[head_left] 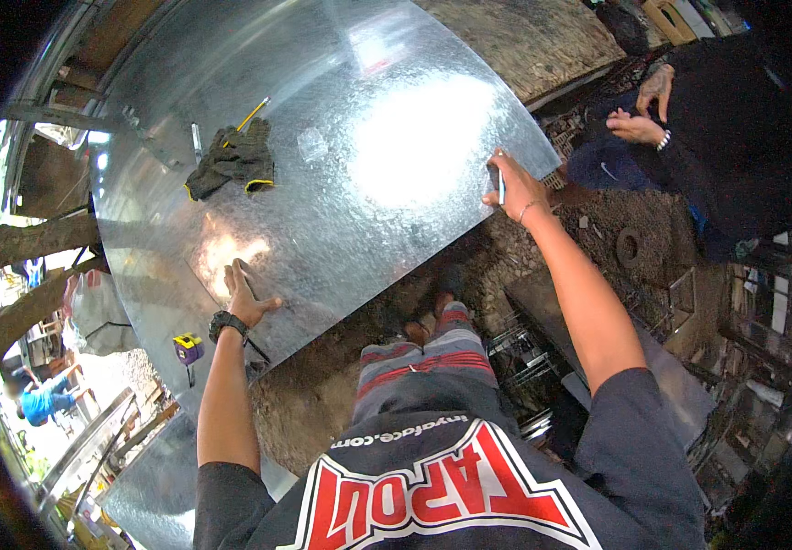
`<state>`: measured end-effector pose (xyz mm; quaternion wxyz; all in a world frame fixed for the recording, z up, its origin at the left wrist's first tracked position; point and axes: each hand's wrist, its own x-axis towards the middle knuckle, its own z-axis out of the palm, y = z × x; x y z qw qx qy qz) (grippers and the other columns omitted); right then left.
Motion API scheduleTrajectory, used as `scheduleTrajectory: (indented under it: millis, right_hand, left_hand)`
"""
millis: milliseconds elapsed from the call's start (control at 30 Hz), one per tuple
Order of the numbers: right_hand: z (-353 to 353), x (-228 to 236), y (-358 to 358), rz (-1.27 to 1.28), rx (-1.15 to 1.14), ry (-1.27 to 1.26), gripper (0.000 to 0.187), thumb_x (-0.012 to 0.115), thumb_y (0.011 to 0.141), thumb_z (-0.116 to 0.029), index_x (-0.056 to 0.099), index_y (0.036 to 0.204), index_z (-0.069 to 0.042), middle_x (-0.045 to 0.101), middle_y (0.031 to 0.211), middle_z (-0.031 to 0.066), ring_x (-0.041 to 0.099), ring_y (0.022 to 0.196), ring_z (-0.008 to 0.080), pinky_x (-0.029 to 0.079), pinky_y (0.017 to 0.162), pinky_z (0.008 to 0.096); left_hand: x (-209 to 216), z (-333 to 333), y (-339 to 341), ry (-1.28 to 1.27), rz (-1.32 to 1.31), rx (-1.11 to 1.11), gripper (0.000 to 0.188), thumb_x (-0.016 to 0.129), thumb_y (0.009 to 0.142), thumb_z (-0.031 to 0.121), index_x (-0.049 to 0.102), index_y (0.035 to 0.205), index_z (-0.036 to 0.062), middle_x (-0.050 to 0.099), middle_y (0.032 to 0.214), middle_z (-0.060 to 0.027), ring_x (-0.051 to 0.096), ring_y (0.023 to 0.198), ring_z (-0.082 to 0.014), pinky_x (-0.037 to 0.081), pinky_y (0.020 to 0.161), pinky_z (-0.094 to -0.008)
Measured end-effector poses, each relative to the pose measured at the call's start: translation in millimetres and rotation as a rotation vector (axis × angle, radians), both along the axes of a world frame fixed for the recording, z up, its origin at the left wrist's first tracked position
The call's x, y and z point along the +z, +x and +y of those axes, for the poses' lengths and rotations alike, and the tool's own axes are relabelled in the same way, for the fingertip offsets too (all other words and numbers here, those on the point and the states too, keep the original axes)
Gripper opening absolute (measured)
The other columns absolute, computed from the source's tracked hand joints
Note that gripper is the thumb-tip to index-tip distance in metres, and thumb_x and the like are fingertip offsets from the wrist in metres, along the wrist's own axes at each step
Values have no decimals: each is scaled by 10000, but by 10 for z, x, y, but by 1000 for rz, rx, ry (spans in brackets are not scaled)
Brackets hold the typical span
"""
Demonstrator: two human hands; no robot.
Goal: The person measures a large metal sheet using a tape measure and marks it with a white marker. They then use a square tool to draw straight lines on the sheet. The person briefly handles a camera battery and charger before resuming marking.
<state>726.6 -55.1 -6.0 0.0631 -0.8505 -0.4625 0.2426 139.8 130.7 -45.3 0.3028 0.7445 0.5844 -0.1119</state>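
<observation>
A large shiny sheet of metal [322, 247] lies in front of me. My left hand [243, 298] rests on it near the close left edge, fingers stretched and thumb spread. At the right edge of the sheet, my right hand [515, 189] is closed around a slim, pale, pen-like thing [502, 190]; its exact kind is unclear. Dark work gloves with yellow cuffs [235, 163] lie farther back on the metal, with a yellow pencil [254, 113] by them. To the left of my left wrist sits a yellow and purple tape measure [188, 348].
Beyond the sheet's right corner is another person in dark clothes, with their hands [648, 115] close together. A wooden board [542, 46] is at the back. Metal racks [524, 353] and scrap stand on the dirt ground to the right. Wooden beams [33, 240] run along the left.
</observation>
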Motion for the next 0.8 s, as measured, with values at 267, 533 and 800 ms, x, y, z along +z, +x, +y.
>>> scheduleTrajectory:
  millis: [267,533,800]
  right_hand:
    - [-8,34,-50,26,26,52,738,880,825,-255,530,1464,-141,391,1693,63,378,1549,290,443,1196,481]
    - [-79,-109,17,31,53,125,726,904,803,-235,537,1423,-145,411,1678,109,397,1536,346,449,1176,487]
    - [-291,-233,36,233,-136,477,545,774,980,-331,558,1411,-76,642,1418,209,631,1309,378,521,1058,459]
  left_hand:
    - [83,-93,-53,43,-14,5,1522,1014,636,374,-42,1694,91,-26,1747,-295,25,1633,-420,183,1317,-518]
    - [273,-666,-848,548,20,155,1199,908,790,349,159,1704,148,205,1730,-268,238,1596,-423,265,1277,-536]
    - [452,-1307,-1678,214,144,71,1091,961,628,554,485,1509,121,530,1471,-204,499,1363,-416,342,1177,-526]
